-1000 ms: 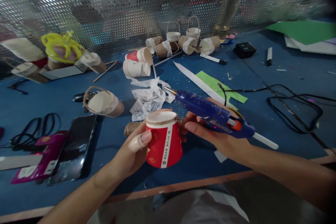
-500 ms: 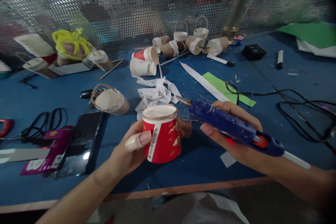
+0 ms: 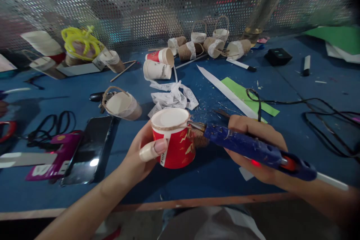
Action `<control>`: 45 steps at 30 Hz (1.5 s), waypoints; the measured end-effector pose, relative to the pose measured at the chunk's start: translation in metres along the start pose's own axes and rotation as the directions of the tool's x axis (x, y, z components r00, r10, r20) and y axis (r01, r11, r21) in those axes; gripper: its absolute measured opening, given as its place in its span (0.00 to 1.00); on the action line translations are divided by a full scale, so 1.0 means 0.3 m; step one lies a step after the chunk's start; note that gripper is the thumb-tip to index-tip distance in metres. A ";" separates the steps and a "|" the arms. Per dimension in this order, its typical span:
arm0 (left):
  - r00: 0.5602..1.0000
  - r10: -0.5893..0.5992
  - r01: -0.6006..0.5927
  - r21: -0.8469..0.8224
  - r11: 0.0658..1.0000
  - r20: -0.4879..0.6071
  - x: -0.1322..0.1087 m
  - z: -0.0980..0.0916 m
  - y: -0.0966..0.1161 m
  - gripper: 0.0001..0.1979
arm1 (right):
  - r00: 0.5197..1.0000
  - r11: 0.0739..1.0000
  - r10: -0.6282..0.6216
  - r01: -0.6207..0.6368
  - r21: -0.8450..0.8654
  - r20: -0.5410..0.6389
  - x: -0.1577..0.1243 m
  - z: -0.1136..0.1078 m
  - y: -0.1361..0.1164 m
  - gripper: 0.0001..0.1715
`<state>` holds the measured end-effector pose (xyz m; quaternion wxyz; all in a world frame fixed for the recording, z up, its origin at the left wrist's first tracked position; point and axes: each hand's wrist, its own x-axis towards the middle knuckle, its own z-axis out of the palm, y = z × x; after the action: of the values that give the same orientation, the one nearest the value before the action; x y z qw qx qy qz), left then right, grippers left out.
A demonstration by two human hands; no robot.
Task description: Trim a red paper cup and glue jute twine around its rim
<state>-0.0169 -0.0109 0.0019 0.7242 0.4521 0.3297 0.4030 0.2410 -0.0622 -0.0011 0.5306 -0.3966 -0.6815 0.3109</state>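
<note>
Perforated mesh (image 3: 135,3) closes off the far side, and across the blue table (image 3: 197,183) it's a crowded field: lace (image 3: 171,95) heaped in the middle, lace-trimmed baskets (image 3: 215,47) lined up beyond it, a phone (image 3: 88,150) over on the left. And to the near middle, where the action is! Left hand (image 3: 137,161) has the red cup (image 3: 180,150) up off the table, mouth upward, thumb pressed on the near side, the other fingers wrapped out of view behind. Firm hold, by the look of it.

From the right comes the glue gun (image 3: 244,145), wrapped in the right hand (image 3: 258,128), its nozzle (image 3: 197,125) aimed left at the twine band (image 3: 171,128) just under the rim. Touching or a hair apart? Impossible to call from this angle; nor can the trigger finger be made out.

So the step in hand looks like gluing at the band's right side. What does the next move call for? A still cup, a light squeeze, and the tip tracking the band closely, with those hidden left fingers well clear of hot metal. Waiting just behind the cup: twine (image 3: 200,139), apparently a ball.
</note>
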 end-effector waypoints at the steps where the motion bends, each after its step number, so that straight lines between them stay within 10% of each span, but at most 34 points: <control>1: 1.000 0.017 -0.016 0.017 1.000 -0.009 0.000 -0.002 -0.002 0.37 | 1.000 1.000 0.002 -0.002 -0.004 0.003 0.000 -0.001 0.000 0.16; 12: 0.982 0.187 -0.185 0.150 0.971 -0.002 -0.007 -0.026 -0.025 0.29 | 0.996 0.991 0.002 0.009 -0.132 0.084 0.002 -0.023 -0.021 0.16; 45: 0.982 0.184 -0.170 0.235 0.957 -0.038 -0.012 -0.060 -0.030 0.30 | 0.995 0.962 0.089 -0.072 -0.265 0.054 -0.012 -0.034 -0.020 0.16</control>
<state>-0.0312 -0.0094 -0.0126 0.6177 0.5485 0.3540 0.4386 0.2502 -0.0683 0.0049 0.4377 -0.4804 -0.7170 0.2522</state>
